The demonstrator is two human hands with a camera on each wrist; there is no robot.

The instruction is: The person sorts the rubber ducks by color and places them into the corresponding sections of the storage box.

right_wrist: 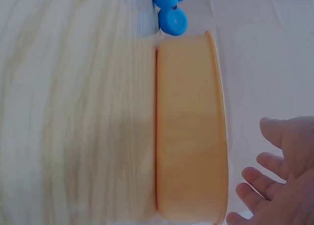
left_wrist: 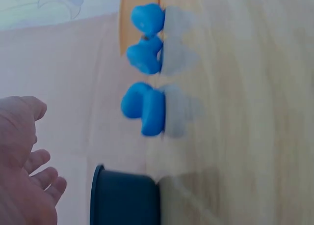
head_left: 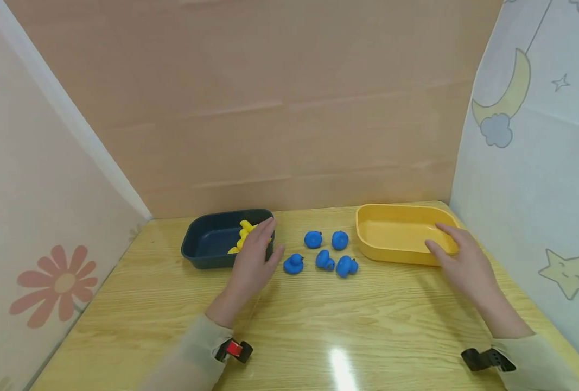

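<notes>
My left hand (head_left: 256,259) is over the right end of a dark blue-green bin (head_left: 202,260), its fingers relaxed and nothing in its grasp. Several yellow toy ducks (head_left: 242,233) lie in that bin, partly covered by this hand. Over the front right of a yellow bin (head_left: 392,255) is my right hand (head_left: 470,266), thumb apart from loosely bent fingers, holding nothing. Between the bins sit several blue toy ducks (head_left: 325,260), some tipped over. In the right wrist view, the fingers (right_wrist: 265,183) are beside the yellow bin's rim.
The wooden table (head_left: 348,320) runs up to a brown paper-like backdrop (head_left: 289,108). Printed side panels stand at the left, with a flower (head_left: 64,283), and at the right, with a moon (head_left: 514,92). Each wrist wears a dark strap device (head_left: 233,349).
</notes>
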